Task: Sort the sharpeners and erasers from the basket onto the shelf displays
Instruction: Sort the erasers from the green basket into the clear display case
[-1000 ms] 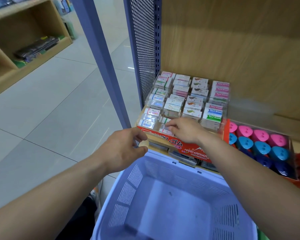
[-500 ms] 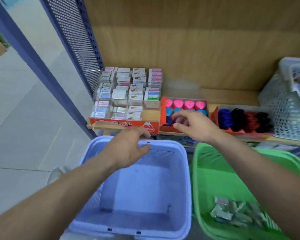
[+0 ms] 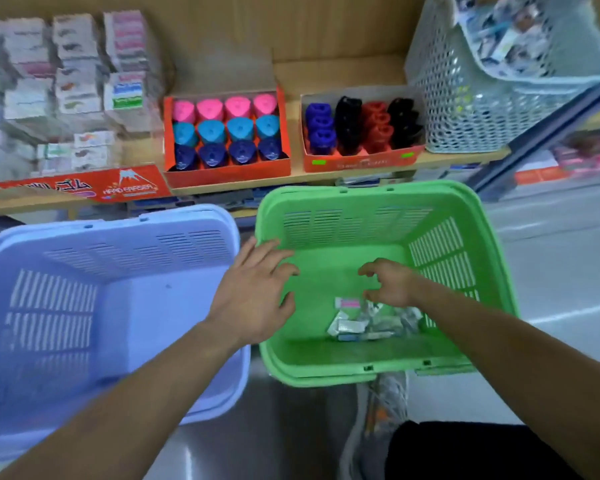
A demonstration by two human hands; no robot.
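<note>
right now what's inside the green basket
A small pile of wrapped packets lies on the green basket's floor, one with a pink label. The right hand covers the pile's upper edge, so anything under it is hidden.

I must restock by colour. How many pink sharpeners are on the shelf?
4 pink sharpeners, side by side along the back row of the left box, behind the light blue ones. Any layer beneath them would be hidden.
</note>
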